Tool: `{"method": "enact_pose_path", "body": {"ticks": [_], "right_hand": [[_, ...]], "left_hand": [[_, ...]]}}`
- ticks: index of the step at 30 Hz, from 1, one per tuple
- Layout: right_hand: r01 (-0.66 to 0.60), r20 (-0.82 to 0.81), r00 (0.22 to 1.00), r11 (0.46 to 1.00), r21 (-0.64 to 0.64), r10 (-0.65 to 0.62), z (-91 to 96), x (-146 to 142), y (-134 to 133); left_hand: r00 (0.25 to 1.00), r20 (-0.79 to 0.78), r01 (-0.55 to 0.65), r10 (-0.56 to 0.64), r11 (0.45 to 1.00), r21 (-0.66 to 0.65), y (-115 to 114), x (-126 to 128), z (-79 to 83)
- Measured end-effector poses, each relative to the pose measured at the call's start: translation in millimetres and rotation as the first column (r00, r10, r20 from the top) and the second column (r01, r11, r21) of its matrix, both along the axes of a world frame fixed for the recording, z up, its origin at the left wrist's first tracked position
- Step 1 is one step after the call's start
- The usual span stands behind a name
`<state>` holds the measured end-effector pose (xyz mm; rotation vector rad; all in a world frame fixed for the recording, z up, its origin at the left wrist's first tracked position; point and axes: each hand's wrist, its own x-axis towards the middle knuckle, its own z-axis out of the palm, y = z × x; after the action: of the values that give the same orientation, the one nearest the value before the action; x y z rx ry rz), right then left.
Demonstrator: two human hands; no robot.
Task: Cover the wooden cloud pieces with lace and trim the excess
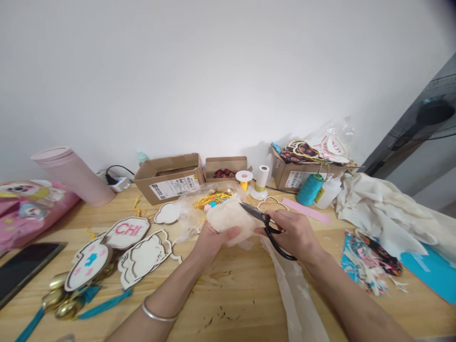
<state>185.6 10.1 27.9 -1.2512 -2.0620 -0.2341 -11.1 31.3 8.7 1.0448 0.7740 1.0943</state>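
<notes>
Mid-desk, just back from the front edge, I'm tracking the left hand (213, 240) grasping a wad of cream fluffy padding (230, 221) from underneath, while the right hand (294, 232) is clenching black-handled scissors (275, 237). The steel blades (252, 212) are pressing against the padding's right side; I can't tell how far apart they're standing. A silver bangle (158, 313) is circling the left forearm. A sheer white lace strip (295, 297) is trailing over the desk (231, 304) toward the front edge, just below the right hand.

Toward the back edge, I'm seeing a clear plastic bag (190, 209) lying behind the padding with yellow cord (213, 200) inside, and cardboard boxes (167, 178) lining up against the wall. A teal thread cone (309, 189) and a plastic glue bottle (328, 194) are leaning by the right-hand box. Along the left side, wooden cloud-shaped cutouts (144, 256), a plaque reading "CHI" (127, 232), and gold bells (60, 297) with teal tassels (103, 305) are lying near a dark phone (24, 270) and a pink pouch (32, 209). Toward the right edge, a heap of white cloth (384, 209) is sitting beside patterned fabric scraps (370, 261) and a blue sheet (427, 270).
</notes>
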Motion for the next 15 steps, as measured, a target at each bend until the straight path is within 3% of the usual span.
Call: {"method": "enact_pose_path", "body": {"ticks": [8, 15], "right_hand": [[-0.024, -0.016, 1.000, 0.999, 0.033, 0.024, -3.9, 0.2, 2.0], [-0.053, -0.085, 0.996, 0.987, -0.154, 0.040, 0.2, -0.3, -0.2]], "left_hand": [[1.000, 0.012, 0.006, -0.006, 1.000, 0.007, 0.9, 0.5, -2.9], [1.000, 0.012, -0.007, 0.007, 1.000, -0.008, 1.0, -0.1, -0.8]]}}
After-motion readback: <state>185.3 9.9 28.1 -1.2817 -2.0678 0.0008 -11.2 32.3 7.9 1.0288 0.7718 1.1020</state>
